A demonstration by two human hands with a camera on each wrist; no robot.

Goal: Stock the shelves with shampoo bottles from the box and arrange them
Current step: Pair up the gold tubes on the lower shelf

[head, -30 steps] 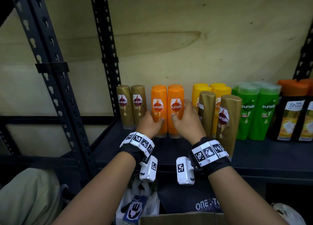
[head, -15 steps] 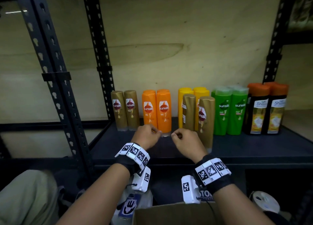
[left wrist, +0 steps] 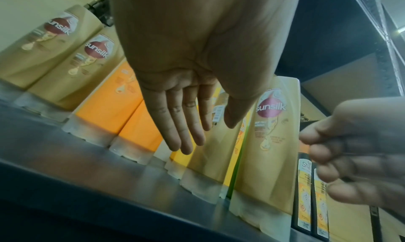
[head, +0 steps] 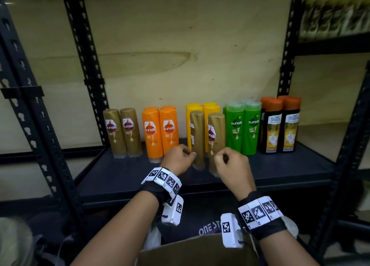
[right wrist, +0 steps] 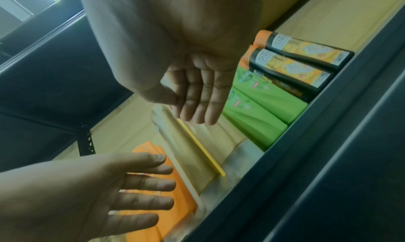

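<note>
A black upright (head: 30, 109) with keyhole slots bounds the shelf (head: 124, 175) on the left, and bare dark shelf surface is left open in front of the first bottles. Two gold bottles (head: 122, 132) are stood at the far left near the back, followed by a pair of orange bottles (head: 160, 131). The left hand (head: 177, 158) is held just in front of the orange pair, its fingers relaxed and only loosely bent, nothing gripped; whether it touches the nearer gold bottle cannot be told. Two more gold bottles (head: 207, 139) are set forward of the row, in front of the yellow bottles (head: 202, 107) and partly blocking them. The right hand (head: 233, 165) is held beside the forward gold pair, fingers loose and holding nothing. Further right, green bottles (head: 242, 126) and black bottles with orange caps (head: 280, 125) are packed side by side, ending close to the right upright (head: 288, 45). A strip of free shelf runs along the front edge on the right. The cardboard box (head: 196, 251) is seen below, between the forearms.
</note>
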